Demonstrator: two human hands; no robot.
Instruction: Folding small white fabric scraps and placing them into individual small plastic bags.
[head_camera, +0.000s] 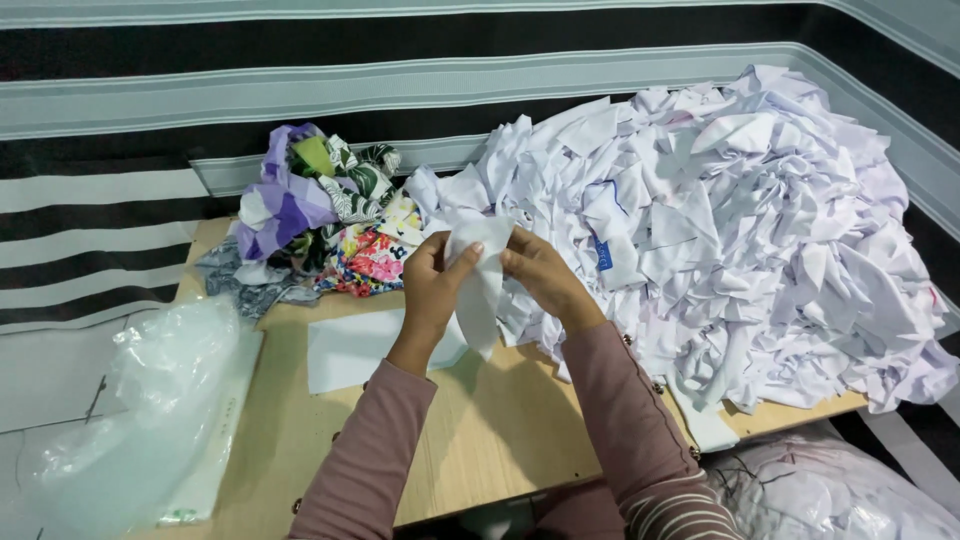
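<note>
White cloth piece (480, 275) hangs between the two hands, just above the wooden board (490, 420). Left hand (432, 285) pinches its left edge, with the thumb on the front and the fingers curled shut behind. Right hand (540, 275) pinches the other edge at the top, fingers closed on the cloth too. Both arms wear pink sleeves (620, 400) with little buttons.

Down at the left, near the person, sits a clear plastic bag (140, 410), all crinkly, on the board's corner. A flat white sheet (350, 350) lies on the board just under the left hand. At the lower right, past the board's edge, there is another soft white bundle (830, 490).

Farther off, a big heap of white scraps (740, 220) fills the right side of the board, touching the hands' cloth piece from behind. To its left is a smaller heap of colourful scraps (320, 210), purple, green and flowery. Behind it all runs a dark cloth with pale stripes (400, 90).
</note>
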